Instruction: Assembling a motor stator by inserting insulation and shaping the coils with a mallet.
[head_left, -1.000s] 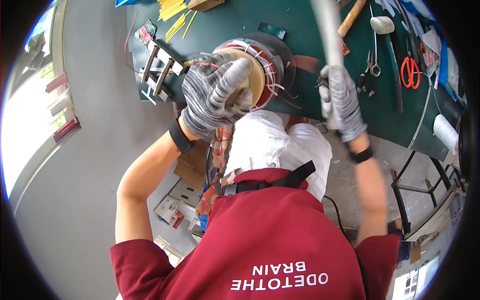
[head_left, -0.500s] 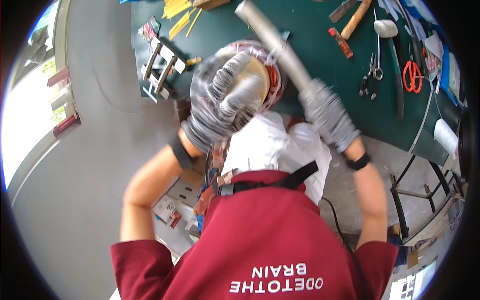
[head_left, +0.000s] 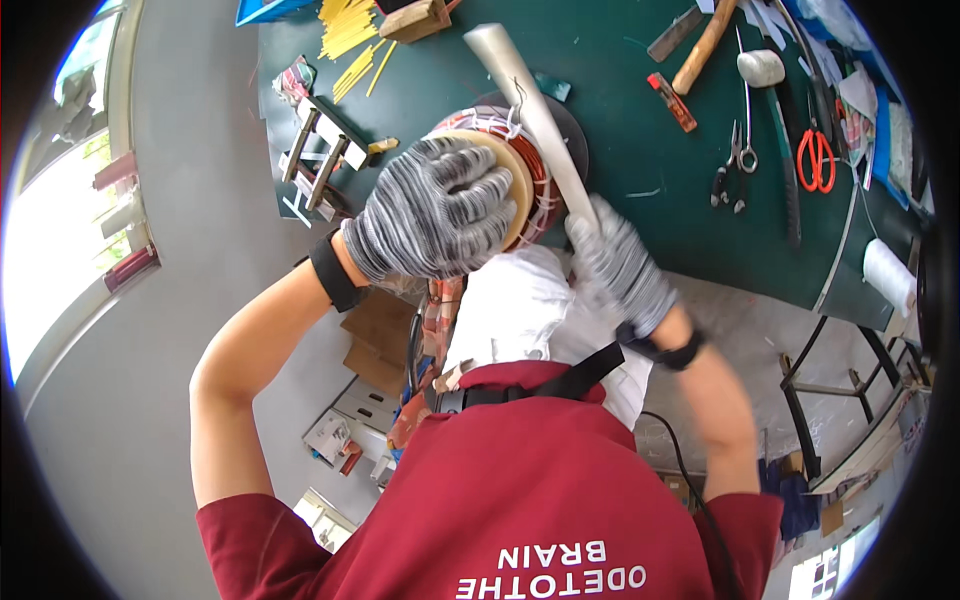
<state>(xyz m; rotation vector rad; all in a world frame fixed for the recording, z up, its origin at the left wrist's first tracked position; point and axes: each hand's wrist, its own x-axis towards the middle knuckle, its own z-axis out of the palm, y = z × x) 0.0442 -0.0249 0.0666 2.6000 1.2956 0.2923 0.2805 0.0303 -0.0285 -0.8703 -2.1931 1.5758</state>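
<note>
A round motor stator stands at the near edge of the green table, with reddish-brown windings laced in white cord. Over its near left side, a tan ring shows. My left hand, in a grey striped knit glove, lies across this ring with its fingers bent over it; the thumb is hidden. My right hand, gloved alike and slightly blurred, is closed round the lower end of a pale round stick. That stick slants up and left across the right side of the stator. Whether the two touch I cannot tell.
Right on the table lie a wooden-handled hammer, a red-and-brown block, pliers, red-handled scissors and a white roll. To the left are a small metal-and-white frame and yellow strips.
My left hand has shifted slightly left and its fingers now lie lower over the ring. My right hand has come left and nearer me, with the stick turned more upright.
</note>
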